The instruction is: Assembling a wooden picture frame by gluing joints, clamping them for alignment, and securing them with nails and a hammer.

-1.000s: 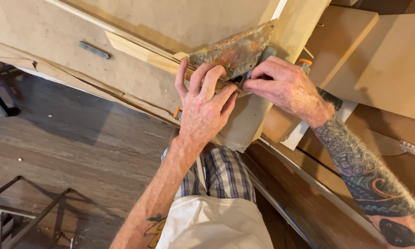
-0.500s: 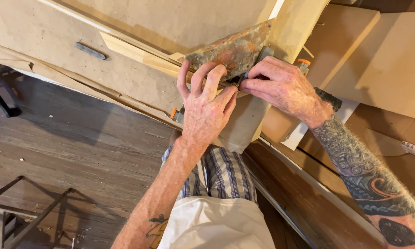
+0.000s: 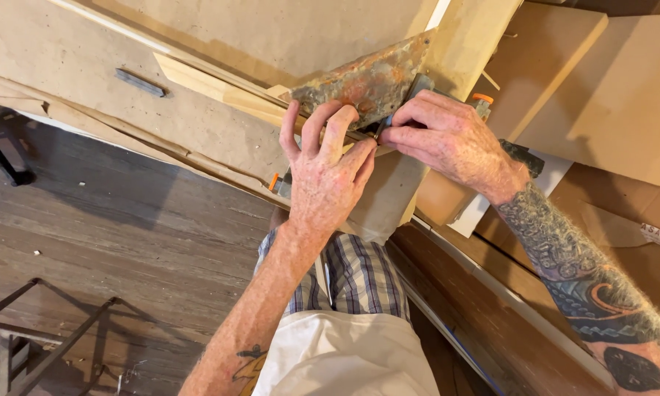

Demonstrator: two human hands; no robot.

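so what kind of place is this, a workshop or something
Probably a home workshop. A paper-covered workbench holds wood strips and a patinated metal sheet, which the left hand steadies while the right hand works its edge.

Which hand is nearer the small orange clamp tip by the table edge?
Left. The left hand lies just right of the orange clamp tip, fingers pressing the rusty metal sheet. The right hand pinches a small tool farther right.
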